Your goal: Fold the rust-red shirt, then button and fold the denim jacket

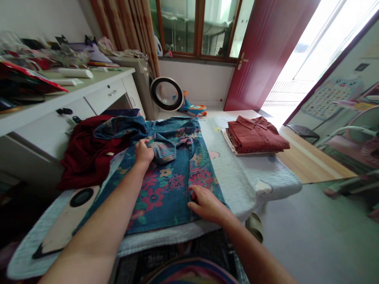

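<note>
A blue denim shirt with a red and green flower print (174, 173) lies spread on a padded white table cover (242, 177). My left hand (144, 153) is closed on the cuff of its folded-over sleeve near the middle of the garment. My right hand (207, 205) presses on the shirt's near right edge, fingers curled and pinching the fabric. A folded rust-red shirt (256, 135) rests on a folded pale garment at the far right of the cover. A dark red garment (85, 156) lies crumpled at the left, partly under the denim.
A white desk with drawers (97, 96) stands at the left, cluttered on top. A round fan (166, 94) and a toy sit on the floor beyond the table. A dark red door (266, 51) stands open at the back. A wooden bench (308, 157) lies to the right.
</note>
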The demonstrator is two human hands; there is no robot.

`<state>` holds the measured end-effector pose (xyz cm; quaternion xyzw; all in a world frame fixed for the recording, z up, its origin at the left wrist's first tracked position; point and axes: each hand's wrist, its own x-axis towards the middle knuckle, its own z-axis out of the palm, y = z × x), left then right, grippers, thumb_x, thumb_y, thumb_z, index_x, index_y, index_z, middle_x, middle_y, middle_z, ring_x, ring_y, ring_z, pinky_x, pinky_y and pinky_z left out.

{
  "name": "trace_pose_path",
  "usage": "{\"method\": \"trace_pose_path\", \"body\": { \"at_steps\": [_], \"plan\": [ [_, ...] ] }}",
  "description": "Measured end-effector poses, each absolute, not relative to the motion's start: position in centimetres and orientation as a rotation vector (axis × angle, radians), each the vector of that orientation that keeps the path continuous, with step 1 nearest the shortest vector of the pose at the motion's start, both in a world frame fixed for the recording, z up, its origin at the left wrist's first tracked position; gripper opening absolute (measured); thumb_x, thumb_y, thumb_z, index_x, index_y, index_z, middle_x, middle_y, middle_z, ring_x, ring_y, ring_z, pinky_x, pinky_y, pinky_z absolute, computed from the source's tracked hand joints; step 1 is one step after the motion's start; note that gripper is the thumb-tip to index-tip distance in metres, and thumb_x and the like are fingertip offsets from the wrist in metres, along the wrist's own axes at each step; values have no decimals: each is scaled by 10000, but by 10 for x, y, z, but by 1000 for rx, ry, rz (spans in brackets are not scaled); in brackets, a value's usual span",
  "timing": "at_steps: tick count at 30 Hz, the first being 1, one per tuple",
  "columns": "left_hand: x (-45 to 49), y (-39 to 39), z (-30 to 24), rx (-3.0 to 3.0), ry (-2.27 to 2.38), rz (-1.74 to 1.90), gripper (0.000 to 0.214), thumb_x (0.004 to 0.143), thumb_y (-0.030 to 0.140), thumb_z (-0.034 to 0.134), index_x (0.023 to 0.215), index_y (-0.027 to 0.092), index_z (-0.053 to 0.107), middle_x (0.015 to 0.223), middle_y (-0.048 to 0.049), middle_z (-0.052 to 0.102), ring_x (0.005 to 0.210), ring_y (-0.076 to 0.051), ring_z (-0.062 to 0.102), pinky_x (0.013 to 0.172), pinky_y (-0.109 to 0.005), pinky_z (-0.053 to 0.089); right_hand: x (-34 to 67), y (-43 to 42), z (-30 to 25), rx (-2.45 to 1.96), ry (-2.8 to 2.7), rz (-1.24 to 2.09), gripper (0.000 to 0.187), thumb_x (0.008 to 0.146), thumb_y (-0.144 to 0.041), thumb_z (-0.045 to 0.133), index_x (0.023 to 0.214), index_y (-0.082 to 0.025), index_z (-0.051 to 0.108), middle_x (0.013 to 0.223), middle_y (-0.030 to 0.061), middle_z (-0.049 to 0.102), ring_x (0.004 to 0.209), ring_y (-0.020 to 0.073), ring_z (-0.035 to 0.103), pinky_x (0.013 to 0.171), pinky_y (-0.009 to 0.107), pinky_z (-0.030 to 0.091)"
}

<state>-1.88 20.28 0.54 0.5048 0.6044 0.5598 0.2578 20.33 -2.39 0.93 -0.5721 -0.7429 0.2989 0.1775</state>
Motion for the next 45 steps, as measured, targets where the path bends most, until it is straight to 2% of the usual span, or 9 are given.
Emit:
{"method": "trace_pose_path", "body": {
  "at_steps": [3, 8, 11, 16, 20, 27, 38, 41, 45],
  "plan": [
    [1, 177, 9, 1796, 1734, 1437, 423, 666, 37, 518, 1053, 199, 568, 1325, -107, 505, 1309, -283, 411, 1118, -442, 311, 228, -31, 18, -1541, -2124, 839, 359, 824, -180, 571, 1182, -167, 595, 1068, 74, 661, 998, 186, 591, 900, 284, 425],
    [56, 134, 9, 2116, 1441, 601, 308, 808, 185, 507, 1105, 186, 592, 907, -63, 684, 874, -226, 657, 851, -326, 490, 274, -39, 18, -1698, -1974, 667, 215, 824, -159, 554, 1026, -169, 626, 999, 59, 636, 945, 174, 581, 869, 287, 429],
    [83, 111, 5, 2097, 1419, 325, 441, 829, 374, 589, 1228, 190, 553, 910, -77, 716, 878, -265, 681, 817, -337, 491, 291, -46, 9, -1758, -1929, 644, 137, 827, -194, 571, 951, -175, 626, 925, 36, 607, 865, 161, 573, 813, 280, 435],
    [100, 83, -7, 2058, 1219, 390, 675, 785, 340, 653, 1405, 194, 429, 1231, -119, 657, 1108, -284, 632, 965, -369, 462, 300, -62, -1, -1740, -1891, 735, 148, 863, -266, 577, 976, -185, 629, 910, 17, 562, 754, 131, 553, 742, 271, 442],
    [95, 70, -22, 1887, 950, 602, 631, 743, 232, 662, 1350, 173, 500, 1322, -96, 607, 1219, -251, 562, 1078, -368, 404, 307, -75, -8, -1573, -1937, 793, 357, 829, -352, 659, 1147, -207, 590, 1086, 56, 557, 968, 181, 560, 874, 311, 461],
    [88, 64, -38, 1765, 1016, 876, 595, 794, 151, 570, 1378, 186, 464, 1432, -69, 512, 1334, -213, 461, 1171, -365, 292, 300, -87, -28, -1550, -1860, 607, 492, 731, -161, 617, 1216, -212, 549, 1184, 80, 523, 1133, 227, 508, 1009, 384, 419],
    [86, 27, -25, 2051, 1316, 714, 705, 814, 239, 630, 1449, 154, 335, 1417, -169, 502, 1294, -276, 494, 1084, -416, 383, 277, -93, -40, -1959, -1718, 78, 290, 725, -144, 549, 1008, -164, 607, 919, 81, 583, 918, 253, 514, 860, 375, 405],
    [88, 13, -19, 2168, 1498, 517, 662, 860, 292, 606, 1452, 155, 342, 1245, -190, 625, 1126, -308, 617, 951, -425, 457, 278, -93, -38, -1943, -1780, 98, 267, 720, -107, 521, 963, -179, 603, 908, 66, 612, 919, 238, 531, 863, 360, 384],
    [83, 15, -14, 2139, 1492, 467, 484, 901, 241, 523, 1376, 191, 447, 946, -89, 707, 858, -245, 682, 787, -336, 477, 275, -92, -39, -1926, -1803, 87, 292, 733, -77, 500, 989, -168, 609, 925, 74, 605, 933, 240, 529, 867, 364, 385]
  ]
}}
